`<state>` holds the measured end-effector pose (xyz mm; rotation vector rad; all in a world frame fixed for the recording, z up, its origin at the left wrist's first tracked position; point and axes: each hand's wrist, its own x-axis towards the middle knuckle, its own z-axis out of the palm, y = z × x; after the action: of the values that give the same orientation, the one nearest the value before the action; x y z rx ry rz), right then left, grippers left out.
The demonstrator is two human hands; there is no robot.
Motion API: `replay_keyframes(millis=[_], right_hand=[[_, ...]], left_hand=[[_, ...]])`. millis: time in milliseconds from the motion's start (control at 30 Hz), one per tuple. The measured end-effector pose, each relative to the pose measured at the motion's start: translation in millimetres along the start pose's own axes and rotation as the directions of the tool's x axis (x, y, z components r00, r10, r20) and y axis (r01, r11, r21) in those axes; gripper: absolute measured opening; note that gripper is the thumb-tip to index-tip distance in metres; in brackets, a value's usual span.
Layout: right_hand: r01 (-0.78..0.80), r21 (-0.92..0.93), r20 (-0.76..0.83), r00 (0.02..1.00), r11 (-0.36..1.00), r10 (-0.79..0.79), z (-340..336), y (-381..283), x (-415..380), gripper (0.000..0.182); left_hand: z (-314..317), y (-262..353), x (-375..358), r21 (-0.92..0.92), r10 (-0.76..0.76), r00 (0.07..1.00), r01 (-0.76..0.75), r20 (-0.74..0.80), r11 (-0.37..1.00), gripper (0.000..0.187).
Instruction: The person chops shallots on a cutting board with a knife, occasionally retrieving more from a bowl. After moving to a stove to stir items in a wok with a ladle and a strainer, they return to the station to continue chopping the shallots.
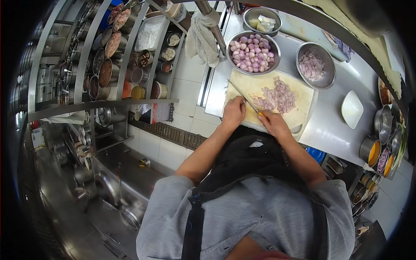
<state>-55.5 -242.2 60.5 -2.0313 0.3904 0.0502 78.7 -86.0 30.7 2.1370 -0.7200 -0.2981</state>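
Observation:
My right hand [275,125] grips the yellow-orange handle of a kitchen knife [245,96] over a pale cutting board [303,89]. Its blade slants up and left across the board. Close beside the blade, my left hand [234,112] is closed with curled fingertips; whatever lies under them is hidden. Sliced shallots [281,96] lie in a loose pile on the board, right of the blade. Behind the board stands a metal bowl [228,54] full of whole peeled shallots [252,53]. A perforated metal bowl [331,78] at the right holds more sliced shallots.
A smaller metal bowl [247,19] with pale pieces stands farther back. On the steel counter [331,115] sits a white dish [352,109]. Several containers crowd the right edge. A cloth [203,39] hangs on a post, left of which is a shelf rack [104,104] of food containers.

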Motion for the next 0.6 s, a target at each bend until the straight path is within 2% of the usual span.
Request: replay_keyframes(millis=[167, 400, 500, 600], right_hand=[[-0.026, -0.022, 0.028, 0.999, 0.999, 0.026, -3, -5, 5, 0.026], [-0.029, -0.043, 0.057, 0.998, 0.999, 0.031, -14, -6, -1, 0.027], [0.056, -0.048, 0.049, 0.997, 0.997, -0.053, -12, -6, 3, 0.029], [-0.028, -0.109, 0.081, 0.996, 0.994, 0.037, -4, -10, 18, 0.028]], left_hand=[[-3, -7, 1, 0.14, 0.147, 0.989, -0.141, -0.031, 0.98, 0.011], [-6, -6, 4, 0.123, 0.148, 0.989, -0.144, -0.025, 0.982, 0.008], [-9, -5, 6, 0.133, 0.136, 0.991, -0.134, -0.007, 0.982, 0.007], [-9, -6, 7, 0.123, 0.184, 0.983, -0.182, -0.002, 0.976, 0.009]])
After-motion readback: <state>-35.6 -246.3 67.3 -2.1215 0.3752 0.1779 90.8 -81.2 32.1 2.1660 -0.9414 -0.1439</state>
